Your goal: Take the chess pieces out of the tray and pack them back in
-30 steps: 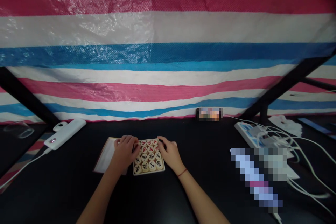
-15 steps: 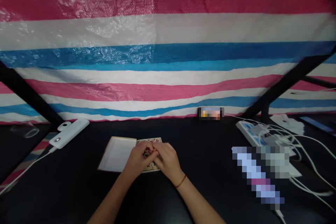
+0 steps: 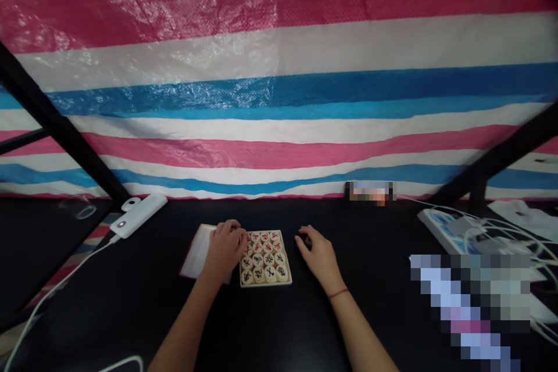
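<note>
A shallow white box lies on the black table, filled with rows of round Chinese chess pieces. Red characters mark the far rows, black characters the near ones. Just left of the box is its lid, inside up and pale. My left hand is over the lid's right part, its bent fingers reaching the box's left edge; nothing shows in them, and part of the lid is hidden beneath. My right hand is right of the box, apart from it, with loosely curled fingers, a gap beside the thumb and nothing held.
A white power bank with a cable stands at the far left, near a clear cup. A blurred-out device leans at the back. On the right are a power strip and tangled white cables. A striped sheet hangs behind.
My hands have come apart from above the pieces: the left went toward the lid, the right off to the right. The pieces are now mostly uncovered. The camera view has turned slightly left.
</note>
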The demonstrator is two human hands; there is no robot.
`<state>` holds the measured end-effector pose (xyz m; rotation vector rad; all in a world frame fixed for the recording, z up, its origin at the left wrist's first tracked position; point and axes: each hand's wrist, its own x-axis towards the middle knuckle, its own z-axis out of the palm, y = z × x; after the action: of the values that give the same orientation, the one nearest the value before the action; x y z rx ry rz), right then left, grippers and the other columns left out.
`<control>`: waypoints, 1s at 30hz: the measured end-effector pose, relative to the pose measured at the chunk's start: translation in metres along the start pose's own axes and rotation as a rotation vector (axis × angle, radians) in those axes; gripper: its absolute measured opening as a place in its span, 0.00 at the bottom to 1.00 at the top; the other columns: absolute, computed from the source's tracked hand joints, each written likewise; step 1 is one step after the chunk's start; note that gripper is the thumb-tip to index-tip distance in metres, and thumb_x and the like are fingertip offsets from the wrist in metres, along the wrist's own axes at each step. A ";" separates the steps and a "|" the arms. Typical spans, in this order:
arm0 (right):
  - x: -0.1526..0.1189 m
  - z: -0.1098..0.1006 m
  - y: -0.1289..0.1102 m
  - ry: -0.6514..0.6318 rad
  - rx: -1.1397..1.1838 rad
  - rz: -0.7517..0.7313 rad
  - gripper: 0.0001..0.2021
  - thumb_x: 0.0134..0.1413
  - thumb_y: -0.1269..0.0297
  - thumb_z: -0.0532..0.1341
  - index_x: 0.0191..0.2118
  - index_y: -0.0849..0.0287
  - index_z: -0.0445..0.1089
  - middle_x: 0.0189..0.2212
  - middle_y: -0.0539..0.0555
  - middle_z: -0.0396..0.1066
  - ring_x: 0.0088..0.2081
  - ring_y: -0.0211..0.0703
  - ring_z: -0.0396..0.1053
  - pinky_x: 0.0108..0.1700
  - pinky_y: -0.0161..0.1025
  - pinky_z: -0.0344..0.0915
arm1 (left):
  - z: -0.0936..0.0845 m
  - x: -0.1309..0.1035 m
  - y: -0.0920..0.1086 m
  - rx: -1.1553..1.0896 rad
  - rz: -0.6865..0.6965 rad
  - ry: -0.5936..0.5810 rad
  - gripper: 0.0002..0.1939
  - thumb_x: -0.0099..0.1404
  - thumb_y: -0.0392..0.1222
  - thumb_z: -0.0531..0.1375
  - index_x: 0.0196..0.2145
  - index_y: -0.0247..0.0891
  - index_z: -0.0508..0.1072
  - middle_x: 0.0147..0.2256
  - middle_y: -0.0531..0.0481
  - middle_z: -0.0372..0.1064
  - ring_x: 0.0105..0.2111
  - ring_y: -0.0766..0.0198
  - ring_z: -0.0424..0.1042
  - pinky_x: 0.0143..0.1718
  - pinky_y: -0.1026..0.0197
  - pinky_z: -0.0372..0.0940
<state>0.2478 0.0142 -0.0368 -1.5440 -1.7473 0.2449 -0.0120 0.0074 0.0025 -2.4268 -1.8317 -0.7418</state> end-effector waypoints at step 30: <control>-0.013 0.006 -0.053 -0.138 0.169 0.039 0.15 0.59 0.66 0.50 0.43 0.56 0.73 0.34 0.52 0.78 0.34 0.44 0.75 0.37 0.36 0.68 | 0.003 0.000 0.010 0.093 0.070 -0.006 0.08 0.66 0.37 0.54 0.34 0.39 0.73 0.40 0.46 0.72 0.40 0.55 0.68 0.42 0.53 0.59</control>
<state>0.2034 -0.0087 -0.0139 -1.4688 -1.7540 0.5158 -0.0013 0.0052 0.0026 -2.4229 -1.7320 -0.6304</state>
